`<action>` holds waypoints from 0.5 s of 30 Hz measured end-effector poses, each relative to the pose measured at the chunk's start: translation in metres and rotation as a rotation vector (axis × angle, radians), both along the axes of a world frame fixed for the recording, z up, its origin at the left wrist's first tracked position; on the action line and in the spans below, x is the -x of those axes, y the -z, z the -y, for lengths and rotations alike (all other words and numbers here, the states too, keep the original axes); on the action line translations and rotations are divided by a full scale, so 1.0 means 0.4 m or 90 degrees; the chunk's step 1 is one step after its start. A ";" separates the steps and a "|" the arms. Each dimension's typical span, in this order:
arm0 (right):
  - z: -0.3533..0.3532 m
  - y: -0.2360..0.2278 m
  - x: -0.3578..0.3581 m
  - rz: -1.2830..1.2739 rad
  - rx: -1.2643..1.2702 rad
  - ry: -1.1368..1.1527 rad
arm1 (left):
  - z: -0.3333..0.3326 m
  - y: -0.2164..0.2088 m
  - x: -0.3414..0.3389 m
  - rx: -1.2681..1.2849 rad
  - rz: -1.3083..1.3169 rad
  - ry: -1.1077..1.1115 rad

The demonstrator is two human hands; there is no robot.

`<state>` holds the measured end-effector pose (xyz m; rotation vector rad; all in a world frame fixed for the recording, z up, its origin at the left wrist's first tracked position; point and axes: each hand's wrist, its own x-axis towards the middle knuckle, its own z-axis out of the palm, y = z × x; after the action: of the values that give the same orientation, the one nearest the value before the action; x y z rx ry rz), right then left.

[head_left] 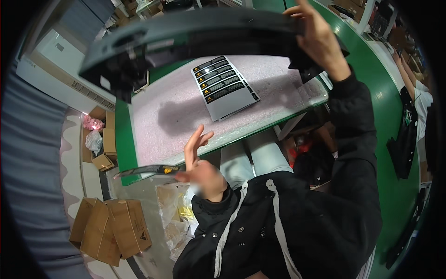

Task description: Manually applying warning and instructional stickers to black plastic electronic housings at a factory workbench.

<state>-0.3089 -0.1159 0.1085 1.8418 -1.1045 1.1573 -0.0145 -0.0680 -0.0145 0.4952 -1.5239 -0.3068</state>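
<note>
At left, one box [109, 141] contains two bags, one pink [93, 122], one clear [94, 142]; one black strip [151, 170] juts leftward from the left hand [200, 173], pinched at its end, two fingers raised; at least two label sheets [225, 88] lie on foam [146, 116] beneath one raised black panel [209, 29], its right end clasped by the right hand [321, 44].

The person had two hands: one left hand [200, 169] and one right hand [323, 44]. There was one long black panel [209, 35], one black label strip [155, 170], one pale pink foam mat [278, 69], two white drawstrings [225, 228] and at least two label sheets [227, 104], the top one bearing six orange triangles [206, 92].
</note>
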 end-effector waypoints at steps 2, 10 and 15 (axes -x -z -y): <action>0.025 0.014 -0.035 -0.155 0.002 0.052 | 0.000 0.001 0.004 -0.066 0.046 0.017; -0.001 0.085 -0.094 -0.268 -0.077 0.116 | 0.045 0.016 0.093 -0.166 -0.012 0.221; -0.036 0.104 -0.131 -0.185 -0.009 0.094 | 0.085 -0.011 0.178 -0.203 -0.013 0.259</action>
<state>-0.2566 -0.1015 0.0669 1.8346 -1.0613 0.7717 -0.0856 -0.1019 -0.0099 0.4245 -1.5562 -0.8778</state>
